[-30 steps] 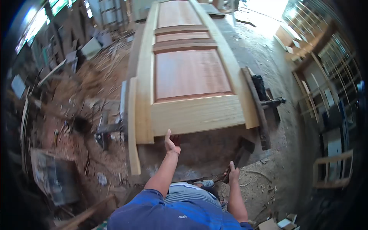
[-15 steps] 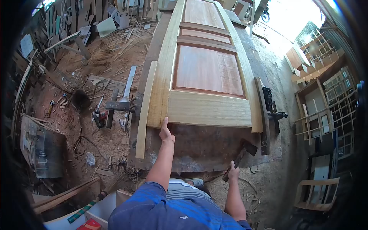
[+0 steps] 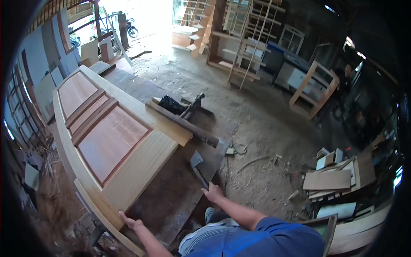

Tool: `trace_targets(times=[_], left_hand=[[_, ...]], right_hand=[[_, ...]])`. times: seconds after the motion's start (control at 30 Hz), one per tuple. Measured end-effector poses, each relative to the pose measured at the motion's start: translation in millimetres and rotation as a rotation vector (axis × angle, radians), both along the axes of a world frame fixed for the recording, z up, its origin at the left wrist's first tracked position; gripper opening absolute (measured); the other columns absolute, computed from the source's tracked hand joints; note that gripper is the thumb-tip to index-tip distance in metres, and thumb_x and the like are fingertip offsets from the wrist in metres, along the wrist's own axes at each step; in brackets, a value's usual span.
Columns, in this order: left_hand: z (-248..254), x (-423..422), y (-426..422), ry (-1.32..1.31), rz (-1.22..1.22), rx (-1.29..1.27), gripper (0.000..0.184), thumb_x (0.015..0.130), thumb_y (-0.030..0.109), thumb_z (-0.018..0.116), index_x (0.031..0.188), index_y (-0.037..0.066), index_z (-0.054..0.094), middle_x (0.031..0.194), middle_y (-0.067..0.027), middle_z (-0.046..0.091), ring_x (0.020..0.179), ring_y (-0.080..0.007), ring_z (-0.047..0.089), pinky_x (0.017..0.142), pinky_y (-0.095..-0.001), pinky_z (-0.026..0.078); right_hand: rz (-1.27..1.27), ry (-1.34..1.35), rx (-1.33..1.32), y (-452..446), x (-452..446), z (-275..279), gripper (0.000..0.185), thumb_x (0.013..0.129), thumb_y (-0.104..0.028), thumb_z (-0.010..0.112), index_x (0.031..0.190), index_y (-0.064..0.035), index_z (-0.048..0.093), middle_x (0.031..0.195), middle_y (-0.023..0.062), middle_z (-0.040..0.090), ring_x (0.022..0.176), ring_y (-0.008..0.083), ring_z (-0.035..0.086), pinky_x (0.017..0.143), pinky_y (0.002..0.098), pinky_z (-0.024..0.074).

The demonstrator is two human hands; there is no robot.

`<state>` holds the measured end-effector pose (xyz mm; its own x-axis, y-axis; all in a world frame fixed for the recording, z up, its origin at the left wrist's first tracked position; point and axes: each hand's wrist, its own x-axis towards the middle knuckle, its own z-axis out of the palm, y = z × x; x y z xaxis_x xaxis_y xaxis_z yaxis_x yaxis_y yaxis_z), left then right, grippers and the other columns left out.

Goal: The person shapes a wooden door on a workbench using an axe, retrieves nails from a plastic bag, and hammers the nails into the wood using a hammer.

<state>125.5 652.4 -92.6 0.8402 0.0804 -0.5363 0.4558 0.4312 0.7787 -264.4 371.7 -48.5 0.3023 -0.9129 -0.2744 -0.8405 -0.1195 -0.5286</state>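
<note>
A panelled wooden door, pale frame around reddish panels, lies flat on a dark workbench. At its near left corner, my left hand touches the end of the frame with fingers stretched out. My right hand is closed around the handle of a hatchet, whose head hangs above the bench's near right part, apart from the door. A pale wood strip runs along the door's left edge. On the right side, a dark wooden bar lies beside the frame.
A clamp and a black plastic bag sit by the bench's right edge. Stacked board offcuts lie at the right. Wooden frames and a cabinet stand at the back. A person is in the shadow at far right.
My view has swung to the right, bringing the right side of the workshop in. My left hand stays at the door's near end, and the hatchet is still in my right hand.
</note>
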Motion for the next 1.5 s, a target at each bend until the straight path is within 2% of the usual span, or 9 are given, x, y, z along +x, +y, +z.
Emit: trace_targets(times=[0.17,0.27,0.37,0.7,1.13,1.2,1.23,1.33,1.5], left_hand=[[45.2,-15.9,-3.2,0.065,0.010,0.072,0.107,0.087,0.061,0.082,0.169,0.006,0.042,0.179,-0.0131,0.033,0.162,-0.0309,0.033,0.135,-0.0503,0.019],[-23.6,24.8,28.3,-0.140,-0.042,0.144,0.108,0.085,0.061,0.082,0.169,0.007,0.042,0.179,-0.0132,0.034,0.162,-0.0323,0.034,0.134,-0.0499,0.020],[49.1,-24.7,10.0,0.002,0.047,0.080,0.105,0.084,0.055,0.082,0.169,0.008,0.044,0.171,-0.0118,0.045,0.148,-0.0306,0.051,0.128,-0.0490,0.033],[6.1,-4.9,49.1,0.031,-0.123,-0.050,0.097,0.088,0.058,0.077,0.166,0.010,0.047,0.161,-0.0113,0.052,0.137,-0.0301,0.056,0.123,-0.0463,0.039],[-122.6,39.3,110.4,0.254,-0.447,-0.748,0.089,0.093,0.063,0.071,0.162,0.012,0.051,0.148,-0.0106,0.060,0.123,-0.0294,0.062,0.118,-0.0429,0.046],[-81.0,21.5,105.9,0.486,0.010,-0.946,0.096,0.093,0.078,0.063,0.156,0.007,0.056,0.155,-0.0098,0.057,0.139,-0.0289,0.051,0.125,-0.0475,0.036],[-44.9,8.7,98.5,0.184,-0.367,-0.766,0.104,0.089,0.086,0.064,0.156,0.006,0.055,0.152,-0.0072,0.058,0.135,-0.0287,0.050,0.123,-0.0464,0.039],[31.1,-6.9,73.3,0.123,-0.061,-0.759,0.086,0.092,0.072,0.077,0.153,0.015,0.057,0.142,-0.0066,0.066,0.127,-0.0285,0.062,0.103,-0.0477,0.058],[20.8,-3.0,70.8,0.047,-0.075,-0.761,0.094,0.095,0.075,0.071,0.163,0.015,0.046,0.153,-0.0085,0.059,0.138,-0.0351,0.057,0.115,-0.0551,0.051]], right_hand=[[0.075,-0.015,0.072,24.2,3.9,3.0,0.050,0.102,-0.045,0.069,0.131,-0.0056,0.058,0.102,0.0305,0.077,0.102,0.0521,0.075,0.090,0.0649,0.0575],[0.206,-0.115,0.110,38.7,3.9,-1.0,0.050,0.103,-0.045,0.069,0.133,-0.0063,0.058,0.103,0.0303,0.077,0.102,0.0518,0.074,0.089,0.0645,0.0572],[0.302,-0.293,0.098,69.0,25.0,8.7,0.050,0.105,-0.045,0.065,0.138,-0.0072,0.057,0.109,0.0285,0.077,0.108,0.0498,0.073,0.090,0.0605,0.0564],[0.662,-0.626,-0.052,174.3,159.7,81.1,0.041,0.108,-0.037,0.065,0.136,-0.0091,0.057,0.109,0.0231,0.074,0.102,0.0455,0.073,0.088,0.0560,0.0584],[0.749,-0.121,0.146,238.0,241.9,75.3,0.037,0.105,-0.042,0.061,0.125,-0.0114,0.062,0.110,0.0236,0.076,0.102,0.0482,0.075,0.085,0.0612,0.0600],[0.712,-0.067,0.220,233.6,245.6,105.2,0.037,0.105,-0.045,0.061,0.123,-0.0125,0.063,0.113,0.0220,0.077,0.105,0.0479,0.075,0.087,0.0596,0.0607],[0.726,-0.100,0.177,233.6,247.0,104.9,0.039,0.104,-0.046,0.063,0.126,-0.0134,0.063,0.115,0.0211,0.077,0.106,0.0471,0.075,0.087,0.0586,0.0609],[0.710,-0.522,-0.166,232.3,260.7,123.5,0.035,0.101,-0.031,0.076,0.124,-0.0063,0.067,0.103,0.0235,0.077,0.089,0.0449,0.077,0.074,0.0527,0.0618],[0.708,-0.774,-0.211,227.5,269.0,153.7,0.035,0.100,-0.017,0.080,0.128,-0.0061,0.062,0.090,0.0228,0.075,0.081,0.0448,0.076,0.066,0.0498,0.0593]])
